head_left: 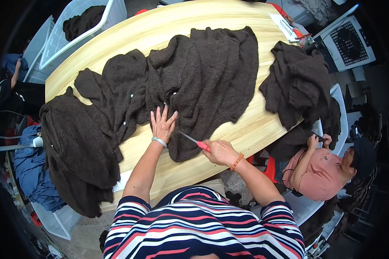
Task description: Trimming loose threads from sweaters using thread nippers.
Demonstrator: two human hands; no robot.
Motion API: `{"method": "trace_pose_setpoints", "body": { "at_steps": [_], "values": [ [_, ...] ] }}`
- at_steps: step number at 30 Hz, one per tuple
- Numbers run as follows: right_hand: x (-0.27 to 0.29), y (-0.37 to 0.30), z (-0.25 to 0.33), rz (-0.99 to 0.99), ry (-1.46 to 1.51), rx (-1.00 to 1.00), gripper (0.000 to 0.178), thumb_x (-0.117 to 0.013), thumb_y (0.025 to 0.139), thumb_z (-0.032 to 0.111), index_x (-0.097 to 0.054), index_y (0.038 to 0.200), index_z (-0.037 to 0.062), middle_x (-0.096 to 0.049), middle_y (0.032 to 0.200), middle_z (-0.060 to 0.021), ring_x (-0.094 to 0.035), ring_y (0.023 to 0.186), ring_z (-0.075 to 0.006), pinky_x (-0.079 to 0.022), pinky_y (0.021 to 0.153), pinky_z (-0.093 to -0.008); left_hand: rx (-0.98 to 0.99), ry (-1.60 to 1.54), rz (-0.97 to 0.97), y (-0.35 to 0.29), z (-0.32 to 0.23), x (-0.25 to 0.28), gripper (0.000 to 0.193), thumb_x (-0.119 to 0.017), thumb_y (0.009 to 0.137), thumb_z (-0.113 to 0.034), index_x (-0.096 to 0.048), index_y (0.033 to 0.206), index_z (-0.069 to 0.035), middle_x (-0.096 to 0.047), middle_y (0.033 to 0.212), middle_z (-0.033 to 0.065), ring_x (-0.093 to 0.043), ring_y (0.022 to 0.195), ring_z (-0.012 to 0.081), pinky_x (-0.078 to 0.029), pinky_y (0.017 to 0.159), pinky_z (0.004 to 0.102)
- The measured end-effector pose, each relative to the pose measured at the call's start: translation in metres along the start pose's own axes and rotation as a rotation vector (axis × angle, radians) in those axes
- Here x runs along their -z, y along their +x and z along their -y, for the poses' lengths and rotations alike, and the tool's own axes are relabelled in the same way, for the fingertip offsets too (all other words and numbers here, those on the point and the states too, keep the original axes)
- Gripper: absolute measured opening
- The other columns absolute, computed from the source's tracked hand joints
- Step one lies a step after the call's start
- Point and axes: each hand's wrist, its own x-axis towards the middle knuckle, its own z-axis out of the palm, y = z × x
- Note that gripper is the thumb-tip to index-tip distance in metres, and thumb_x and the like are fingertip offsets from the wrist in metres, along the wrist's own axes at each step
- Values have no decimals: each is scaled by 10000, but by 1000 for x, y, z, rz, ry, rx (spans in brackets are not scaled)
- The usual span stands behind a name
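Note:
A dark brown knitted garment (212,73) is spread over the middle of the wooden table. My left hand (162,126) lies on its near edge, fingers spread, holding nothing; a small white spot (174,93) shows on the knit just beyond the fingertips. To its right, my right hand (222,152) is closed round the red handle of a tool with a slim metal blade (188,137). The blade points left over the garment toward my left hand; whether it touches the knit I cannot tell, nor its exact kind.
More brown knits lie at the left (80,138) and right (296,82) of the table (229,17). White plastic bins (52,52) stand beyond the left edge. Close on the right, a person in a pink shirt (317,172) handles dark cloth. Red-handled items lie at the far right corner.

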Motion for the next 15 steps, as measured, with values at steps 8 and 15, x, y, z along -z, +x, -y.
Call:
{"method": "trace_pose_setpoints", "body": {
  "at_steps": [8, 15],
  "values": [
    [-1, -44, -13, 23, 11, -4, 343, -583, 908, 305, -569, 1184, 100, -681, 839, -217, -666, 820, -395, -518, 746, -490, 78, -141, 70, -40, -38, 28, 517, -669, 848, -299, -556, 1334, -166, -317, 1537, 134, -181, 1443, 409, -67, 1132, 635],
    [-13, -53, -16, 29, -60, 24, 309, -576, 912, 285, -570, 1159, 101, -676, 800, -213, -670, 779, -392, -521, 717, -493, 20, -141, 94, -64, -61, 24, 535, -715, 810, -316, -571, 1313, -207, -315, 1545, 82, -206, 1434, 409, -76, 1133, 635]
  ]
}}
